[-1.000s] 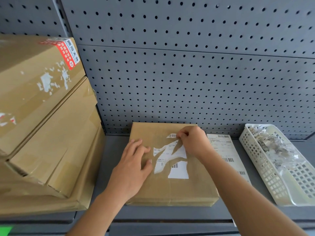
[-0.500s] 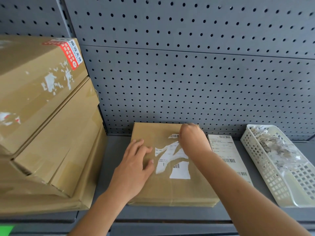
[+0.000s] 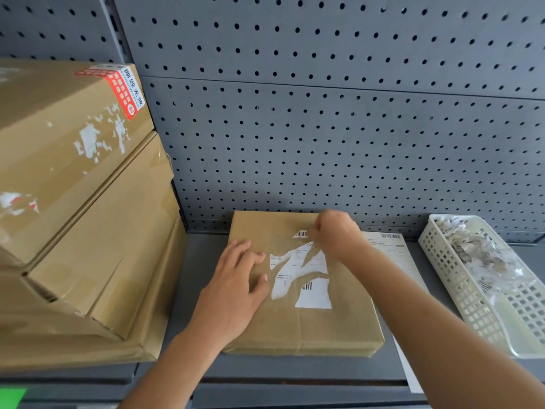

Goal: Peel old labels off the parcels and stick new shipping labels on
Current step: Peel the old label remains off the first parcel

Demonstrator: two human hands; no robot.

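At the right edge of the frame a white slotted plastic basket [image 3: 451, 278] sits on the grey shelf [image 3: 200, 261], heaped with torn label scraps [image 3: 477, 249] — white and brownish bits, too crumpled to read. Its far side runs out of the picture.

Low in the centre lies a flat brown-paper parcel [image 3: 309, 329] bearing a ragged, half-stripped old label [image 3: 306, 278]. The left hand [image 3: 236, 287] presses flat on the parcel beside the label, fingers spread and straight. The right hand [image 3: 336, 234] is curled at the label's torn upper part, fingertips pinching it — motion blur hides the exact hold.

A new shipping label [image 3: 392, 249] lies just right of the parcel, mostly covered by the right forearm. Stacked cardboard boxes [image 3: 73, 202] at left are cut off by the frame.
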